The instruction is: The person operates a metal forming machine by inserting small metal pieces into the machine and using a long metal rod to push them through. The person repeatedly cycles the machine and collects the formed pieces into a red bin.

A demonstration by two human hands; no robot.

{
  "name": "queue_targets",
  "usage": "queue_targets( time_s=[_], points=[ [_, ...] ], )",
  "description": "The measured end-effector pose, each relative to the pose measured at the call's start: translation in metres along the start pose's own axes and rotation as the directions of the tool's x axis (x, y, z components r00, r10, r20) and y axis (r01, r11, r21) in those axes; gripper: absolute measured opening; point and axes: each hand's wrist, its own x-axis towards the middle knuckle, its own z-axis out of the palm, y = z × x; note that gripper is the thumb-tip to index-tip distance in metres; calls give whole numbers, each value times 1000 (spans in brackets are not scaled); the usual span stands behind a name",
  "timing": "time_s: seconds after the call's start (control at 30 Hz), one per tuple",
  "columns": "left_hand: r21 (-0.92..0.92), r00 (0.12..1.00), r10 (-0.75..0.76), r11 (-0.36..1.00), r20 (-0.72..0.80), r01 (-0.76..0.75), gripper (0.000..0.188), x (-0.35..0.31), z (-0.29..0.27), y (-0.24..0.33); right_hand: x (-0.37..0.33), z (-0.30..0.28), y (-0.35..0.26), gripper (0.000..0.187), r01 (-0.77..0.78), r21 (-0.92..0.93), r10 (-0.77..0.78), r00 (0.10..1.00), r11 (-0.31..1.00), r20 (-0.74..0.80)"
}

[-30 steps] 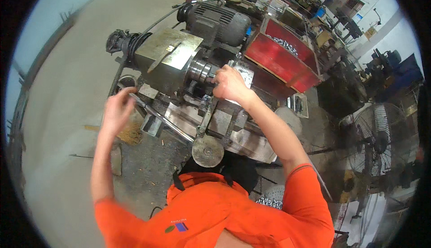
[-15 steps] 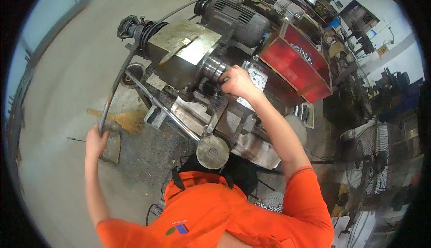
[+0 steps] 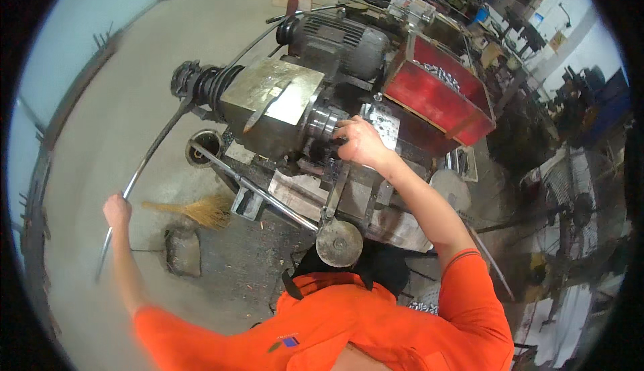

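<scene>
My left hand (image 3: 117, 211) is closed round a long metal lever (image 3: 153, 141), whose free end sticks out below the fist. The lever's other end meets the black pulley end of a small lathe (image 3: 274, 102). My right hand (image 3: 364, 144) is at the shiny spindle nose (image 3: 323, 122), with its fingers curled against the front. Whatever those fingers hold is hidden. A flat, knife-like tool (image 3: 267, 108) lies on the headstock's bright top. Below the spindle, a second bar (image 3: 253, 186) slants toward a round metal disc (image 3: 339, 243) close to my body.
Behind the spindle stands a red bin (image 3: 429, 96) with small metal parts in it. A grey motor (image 3: 341, 43) sits beyond the headstock. On the floor at left are a straw broom (image 3: 204, 211) and a dustpan (image 3: 182, 251). A caged fan (image 3: 570, 196) stands at right.
My left hand and the lever have swung outward to the left, and the lever's end now shows past my fist. My right hand stays at the spindle nose. The view has shifted slightly.
</scene>
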Motion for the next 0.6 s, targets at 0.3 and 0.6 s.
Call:
queue_targets(
  time_s=[0.3,0.6],
  points=[
    [-755,908,222,640,355,138,46,-91,136,205,-164,-59,15,43,-102,142,141,943,985,-301],
    [-77,665,665,725,341,-685,31,-81,44,294,-382,-53,92,40,-758,104,749,597,644,-288]
  ],
)
